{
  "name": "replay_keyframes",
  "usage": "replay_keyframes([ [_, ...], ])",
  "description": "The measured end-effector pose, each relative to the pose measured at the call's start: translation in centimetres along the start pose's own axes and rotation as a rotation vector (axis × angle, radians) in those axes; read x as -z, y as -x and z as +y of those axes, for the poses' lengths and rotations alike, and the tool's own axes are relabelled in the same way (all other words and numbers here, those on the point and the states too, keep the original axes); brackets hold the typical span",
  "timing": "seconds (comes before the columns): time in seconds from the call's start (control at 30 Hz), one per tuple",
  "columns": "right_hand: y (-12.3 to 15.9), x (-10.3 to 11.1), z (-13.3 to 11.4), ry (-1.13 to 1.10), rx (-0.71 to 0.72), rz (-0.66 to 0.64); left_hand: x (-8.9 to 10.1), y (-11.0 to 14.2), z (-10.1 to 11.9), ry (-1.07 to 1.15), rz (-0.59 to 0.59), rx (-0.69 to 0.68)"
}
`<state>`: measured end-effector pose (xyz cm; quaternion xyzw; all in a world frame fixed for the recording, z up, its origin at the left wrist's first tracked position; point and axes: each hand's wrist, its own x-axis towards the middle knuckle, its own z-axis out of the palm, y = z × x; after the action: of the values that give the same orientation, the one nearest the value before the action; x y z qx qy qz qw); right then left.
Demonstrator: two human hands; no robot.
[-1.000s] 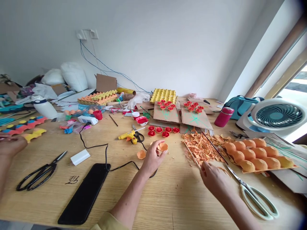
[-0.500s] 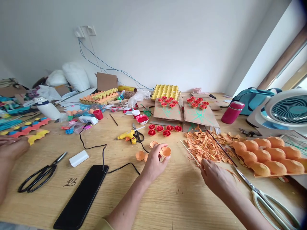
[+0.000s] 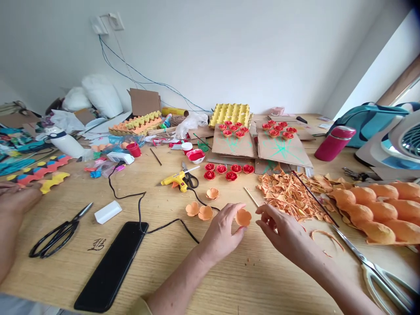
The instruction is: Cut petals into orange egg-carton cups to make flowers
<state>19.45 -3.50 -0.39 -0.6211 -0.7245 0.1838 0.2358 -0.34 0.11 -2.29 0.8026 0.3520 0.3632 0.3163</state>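
Note:
My left hand [image 3: 223,234] pinches a small orange paper flower [image 3: 243,217] just above the wooden table [image 3: 229,280]. My right hand [image 3: 282,229] is close to its right, fingers curled round a thin wooden stick [image 3: 251,197] that points away to the upper left. Two more orange flowers [image 3: 199,211] lie left of my left hand, and another one [image 3: 212,193] lies behind them. A pile of orange paper scraps [image 3: 288,197] lies just beyond my right hand.
A yellow glue gun [image 3: 175,180], red paper roses [image 3: 226,170], an orange egg tray [image 3: 380,210], pale-handled scissors [image 3: 377,271], a black phone [image 3: 111,264] on a cable and black scissors [image 3: 55,232] lie around. Another person's hand [image 3: 16,199] rests at the left edge.
My left hand has carried the orange flower rightward and nearer to me. My right hand moved left with the stick until the two hands nearly meet. The view shifted left.

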Motion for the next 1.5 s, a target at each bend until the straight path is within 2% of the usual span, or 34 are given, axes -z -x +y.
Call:
replay_keyframes([
  [0.23, 0.1, -1.5, -1.2, -0.284, -0.030, 0.055, -0.6, 0.5, 0.4, 0.070, -0.028, -0.009],
  [0.43, 0.2, -2.9, 0.1, -0.521, -0.083, 0.035, -1.1, 0.7, 0.3, -0.042, -0.075, -0.033],
  [0.6, 0.4, -3.7, 1.0, -0.527, -0.077, 0.012, -1.4, 0.9, 0.6, -0.108, -0.069, 0.040],
  [0.73, 0.5, -3.8, 1.0, -0.493, -0.066, 0.010, -1.5, 1.0, 0.3, -0.141, -0.058, 0.042],
  [1.07, 0.5, -3.8, 0.7, -0.261, -0.019, 0.083, -1.7, 0.9, -0.5, -0.191, -0.095, 0.046],
  [1.17, 0.5, -3.8, 0.8, -0.237, -0.005, 0.086, -1.0, 0.7, -0.3, -0.222, -0.083, 0.040],
  [1.27, 0.6, -3.7, 1.0, -0.202, 0.007, 0.097, 0.4, 0.2, -0.4, -0.291, -0.029, 0.061],
  [1.4, 0.6, -3.1, 0.9, -0.133, 0.019, 0.125, 3.2, -0.5, -0.8, -0.485, 0.085, 0.227],
  [1.5, 0.5, -2.7, 0.8, -0.110, 0.043, 0.165, 4.8, -0.7, -0.8, -0.700, 0.039, 0.373],
])
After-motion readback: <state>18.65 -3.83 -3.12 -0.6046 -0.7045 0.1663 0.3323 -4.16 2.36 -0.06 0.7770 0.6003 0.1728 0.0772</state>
